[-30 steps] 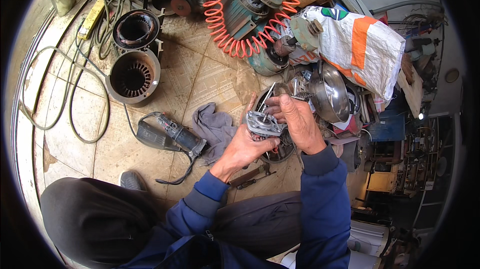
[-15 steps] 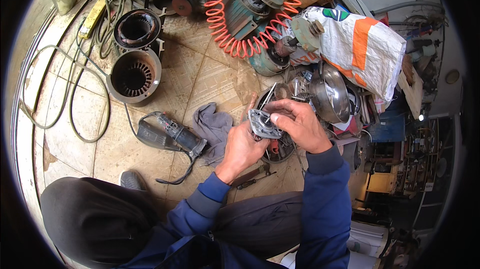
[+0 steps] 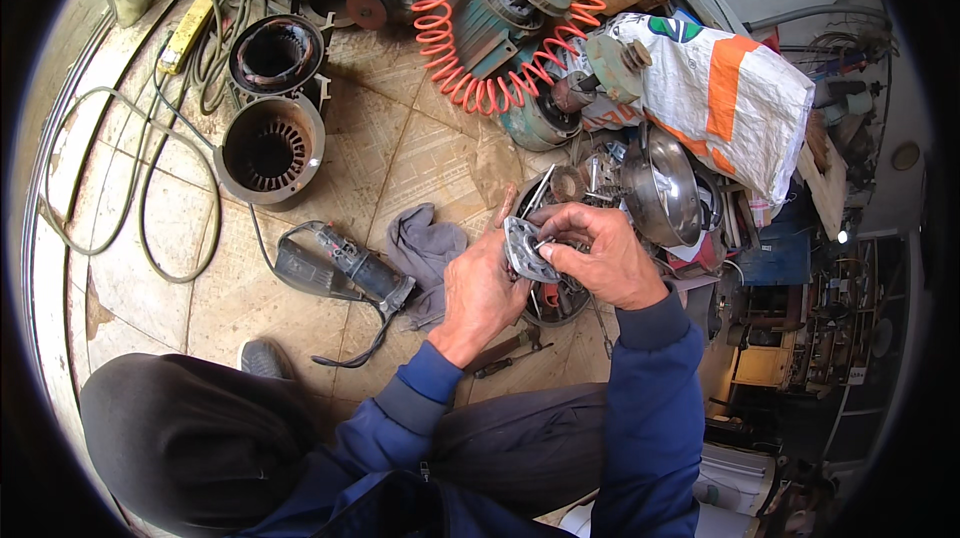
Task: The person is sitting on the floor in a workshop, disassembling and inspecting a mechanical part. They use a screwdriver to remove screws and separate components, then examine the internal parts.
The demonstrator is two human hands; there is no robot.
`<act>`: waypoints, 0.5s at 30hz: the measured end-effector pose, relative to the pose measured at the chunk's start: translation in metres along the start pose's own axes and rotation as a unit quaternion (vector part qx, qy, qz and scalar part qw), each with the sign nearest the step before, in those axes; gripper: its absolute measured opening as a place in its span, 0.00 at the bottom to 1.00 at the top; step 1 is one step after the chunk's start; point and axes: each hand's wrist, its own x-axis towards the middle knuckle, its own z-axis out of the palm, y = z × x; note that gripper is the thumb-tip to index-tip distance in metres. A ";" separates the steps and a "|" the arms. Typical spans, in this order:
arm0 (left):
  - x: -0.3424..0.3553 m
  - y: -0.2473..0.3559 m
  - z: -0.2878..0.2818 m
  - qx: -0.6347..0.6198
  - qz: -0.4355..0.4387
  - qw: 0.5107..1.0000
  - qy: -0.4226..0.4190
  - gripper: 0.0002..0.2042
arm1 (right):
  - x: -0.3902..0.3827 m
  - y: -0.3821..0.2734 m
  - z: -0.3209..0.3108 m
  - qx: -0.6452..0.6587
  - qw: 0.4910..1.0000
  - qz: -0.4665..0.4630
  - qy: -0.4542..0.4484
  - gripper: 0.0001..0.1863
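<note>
Grey metal is sitting between the two hands: the left hand (image 3: pixel 480 288) is gripping a flanged part (image 3: pixel 527 256) by its edge, and the right hand (image 3: pixel 608 250) is keeping thumb and bent fingers narrow, pinching at its middle. The part is tilting, its flat face pointing toward the right hand. Both hands are holding it over a round container (image 3: pixel 553 322), whose lower rim is showing below them. Beyond the right hand, a steel pot (image 3: pixel 670 200) is limiting room on that side. A grey cloth (image 3: pixel 425 250) is lying just beside the left hand, and a power tool (image 3: pixel 358 270) is lying past its edge. Tiled floor (image 3: pixel 385 153) is stretching from the cloth toward a hollow motor housing (image 3: pixel 238 153), leaving wider room leftward. A hammer (image 3: pixel 508 346) is lying near the container's lower edge.
</note>
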 end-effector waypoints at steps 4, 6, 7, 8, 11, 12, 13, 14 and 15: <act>0.000 -0.001 -0.001 0.011 0.006 1.000 0.007 0.13 | 0.002 0.005 0.001 -0.024 0.999 -0.045 0.012 0.10; 0.000 -0.001 -0.002 0.013 0.011 1.000 0.009 0.13 | 0.001 0.004 0.001 -0.026 0.999 -0.044 0.008 0.10; 0.000 -0.002 -0.001 0.016 0.016 1.000 0.009 0.13 | 0.001 0.003 0.001 -0.028 0.999 -0.043 0.007 0.10; 0.000 -0.002 -0.001 0.018 0.022 1.000 0.010 0.14 | 0.001 0.004 0.001 -0.029 0.999 -0.044 0.006 0.10; 0.000 -0.006 0.001 0.006 0.014 1.000 0.002 0.14 | 0.001 0.004 0.001 -0.028 0.999 -0.032 -0.002 0.09; 0.000 -0.007 0.000 -0.013 0.003 1.000 -0.022 0.14 | 0.001 0.000 0.000 -0.027 1.000 -0.015 -0.006 0.09; 0.001 -0.008 -0.001 -0.033 -0.008 0.998 -0.046 0.14 | 0.000 -0.002 0.000 -0.026 1.000 0.002 -0.010 0.10; 0.002 -0.008 -0.002 -0.053 -0.020 0.996 -0.070 0.14 | 0.000 -0.002 0.000 -0.025 1.000 -0.007 -0.013 0.10; 0.003 -0.007 -0.003 -0.079 -0.037 0.992 -0.096 0.13 | 0.000 -0.001 -0.001 -0.025 0.999 -0.015 -0.016 0.10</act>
